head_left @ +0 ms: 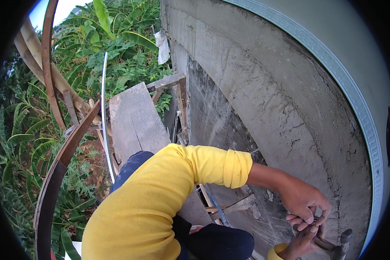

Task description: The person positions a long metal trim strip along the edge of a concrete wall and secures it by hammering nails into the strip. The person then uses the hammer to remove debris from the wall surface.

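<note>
My left hand (pixel 304 198) reaches across from a rolled yellow sleeve (pixel 221 167), its fingers bent and drawn together. Whatever its fingertips hold, if anything, is too small to make out. Just below, almost touching them, my right hand (pixel 303 243) closes around a hammer (pixel 344 243). The dark hammer head points to the right, close to the wall, and much of the handle is hidden by my fingers. Both hands are in front of a grey cement-plastered wall (pixel 264 95), rough and cracked in places.
A light blue strip (pixel 355 93) curves along the plaster's edge, beside a smooth pale surface (pixel 355 34). Scaffold planks (pixel 136 117) stand to the left, with wooden poles (pixel 34 47), a thin white strip (pixel 104 104) and a brown board (pixel 58 169). Green plants (pixel 130 56) grow beyond.
</note>
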Demonstrator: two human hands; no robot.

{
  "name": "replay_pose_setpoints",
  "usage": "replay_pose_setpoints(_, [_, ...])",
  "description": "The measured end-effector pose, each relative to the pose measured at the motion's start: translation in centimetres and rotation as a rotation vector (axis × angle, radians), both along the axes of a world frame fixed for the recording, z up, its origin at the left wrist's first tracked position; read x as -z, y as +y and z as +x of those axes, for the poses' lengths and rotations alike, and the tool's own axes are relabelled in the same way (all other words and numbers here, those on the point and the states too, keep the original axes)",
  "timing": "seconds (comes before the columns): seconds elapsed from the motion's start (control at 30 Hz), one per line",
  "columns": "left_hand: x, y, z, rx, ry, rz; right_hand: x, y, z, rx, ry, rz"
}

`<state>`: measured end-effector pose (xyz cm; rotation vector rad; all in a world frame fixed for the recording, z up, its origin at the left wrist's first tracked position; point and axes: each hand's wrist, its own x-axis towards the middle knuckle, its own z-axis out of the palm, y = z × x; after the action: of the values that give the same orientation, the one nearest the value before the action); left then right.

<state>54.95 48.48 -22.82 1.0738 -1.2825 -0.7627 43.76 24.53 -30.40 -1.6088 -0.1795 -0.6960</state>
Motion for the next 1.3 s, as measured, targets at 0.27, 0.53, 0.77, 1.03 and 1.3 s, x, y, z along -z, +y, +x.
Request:
replay_pose_setpoints(0.27, [-0.7,1.9,-1.5,-0.182,-0.010,0.216,2.5,1.2,1.4,-0.104,-0.026,0.082])
replay_pose_setpoints(0.53, [3.0,5.0,0.5,-0.040,0.111,0.010,-3.5,7.8,-0.9,0.170,0.186,-0.242])
replay_pose_setpoints(0.77, [3.0,14.4,5.3,0.177,0.400,-0.386,-9.6,20.4,3.8,0.027,0.095,-0.323])
replay_pose_setpoints(1.03, [0.5,27.1,13.4,0.334,0.308,-0.621,-15.8,38.2,10.8,0.221,-0.049,-0.645])
replay_pose_setpoints(1.3, [2.7,35.4,17.1,0.612,0.934,-0.763,-18.4,47.8,17.9,0.396,0.159,-1.030])
